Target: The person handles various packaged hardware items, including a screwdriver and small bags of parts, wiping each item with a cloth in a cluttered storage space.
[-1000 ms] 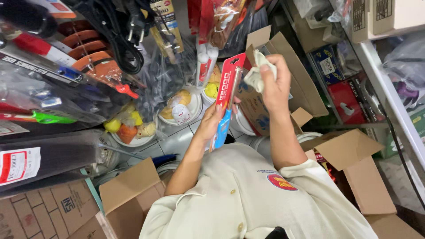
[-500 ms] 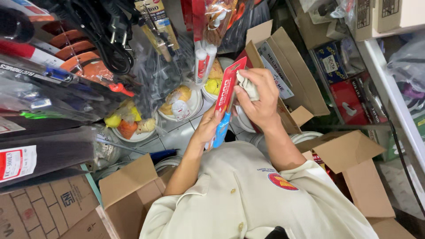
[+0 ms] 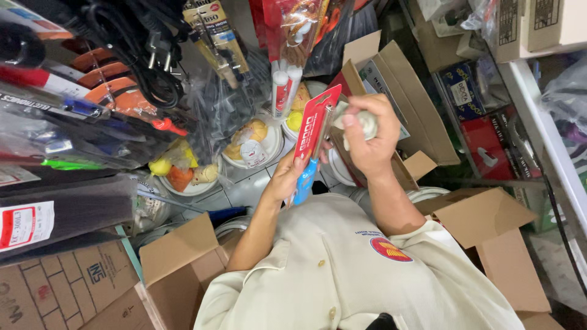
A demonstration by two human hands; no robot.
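Note:
My left hand (image 3: 286, 178) grips the lower end of a long red carded pack (image 3: 315, 125) with a blue-handled tool (image 3: 304, 182) sealed on it, held upright in front of my chest. My right hand (image 3: 367, 137) is closed around a crumpled white wad (image 3: 365, 120) of cloth or paper. It presses against the upper right side of the pack. Both forearms reach out from my beige short-sleeved shirt (image 3: 342, 275).
Open cardboard boxes stand at right (image 3: 489, 220), behind the hands (image 3: 397, 79) and at lower left (image 3: 177, 263). Bagged bowls of toy fruit (image 3: 251, 143) lie on the tiled floor. Hanging packaged tools and black cables (image 3: 140, 43) crowd the left. A white shelf edge (image 3: 538, 122) runs down the right.
My right hand with the white wad came down from above the pack and now rests against its upper side. The pack and my left hand stayed almost still.

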